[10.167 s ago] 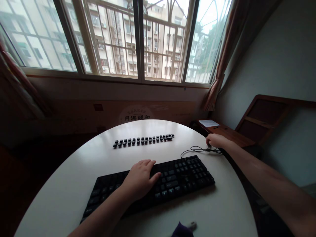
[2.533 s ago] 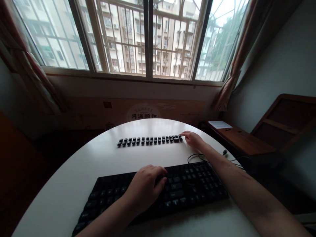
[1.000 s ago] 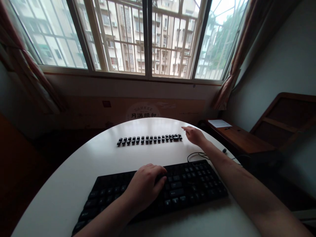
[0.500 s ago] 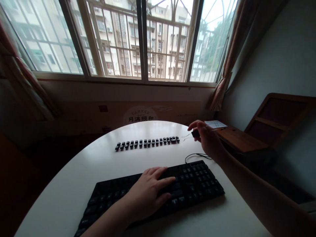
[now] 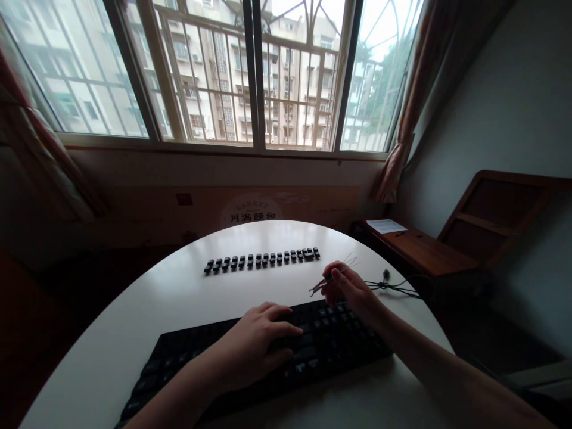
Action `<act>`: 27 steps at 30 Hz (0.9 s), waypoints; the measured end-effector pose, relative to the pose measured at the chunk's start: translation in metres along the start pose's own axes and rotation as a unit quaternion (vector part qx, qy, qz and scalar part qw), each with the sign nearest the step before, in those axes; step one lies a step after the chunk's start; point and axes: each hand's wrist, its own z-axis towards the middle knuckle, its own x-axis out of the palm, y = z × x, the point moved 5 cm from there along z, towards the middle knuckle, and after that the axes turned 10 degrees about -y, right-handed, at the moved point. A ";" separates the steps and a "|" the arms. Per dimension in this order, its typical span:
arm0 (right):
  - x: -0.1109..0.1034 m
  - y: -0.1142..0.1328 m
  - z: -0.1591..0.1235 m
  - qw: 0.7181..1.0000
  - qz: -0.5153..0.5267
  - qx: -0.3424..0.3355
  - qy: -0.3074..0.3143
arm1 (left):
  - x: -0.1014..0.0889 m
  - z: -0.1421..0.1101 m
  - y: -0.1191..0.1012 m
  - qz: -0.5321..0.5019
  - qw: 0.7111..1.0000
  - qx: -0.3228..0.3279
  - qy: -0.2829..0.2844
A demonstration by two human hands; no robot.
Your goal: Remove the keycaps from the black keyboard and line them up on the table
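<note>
Under my left hand point(image 5: 257, 342) lies a black keyboard point(image 5: 192, 333). That hand rests on the keys with its fingers stretched out and apart. My right hand point(image 5: 346, 286) is closed around a wire keycap puller point(image 5: 318, 287), just above the keyboard's far right part. Thin metal wires of the puller stick out on both sides of the fingers; the fingers hide most of its dark handle. Beyond the keyboard, several black keycaps point(image 5: 263, 260) stand in two long rows on the white table point(image 5: 170, 298).
The keyboard's cable point(image 5: 393, 287) lies bundled at the table's right edge. A wooden chair point(image 5: 447, 247) with a paper sheet point(image 5: 385, 226) on its seat stands to the right. Behind the table are a printed carton point(image 5: 201, 211) and a barred window point(image 5: 295, 89).
My right hand has come down and nearer, from beside the keycap rows to just over the keyboard, with the puller in it. My left hand stays on the keys.
</note>
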 end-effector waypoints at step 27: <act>-0.004 -0.014 -0.005 0.969 -0.227 -0.064 0.069 | 0.003 0.003 -0.001 -0.034 0.999 -0.008 -0.028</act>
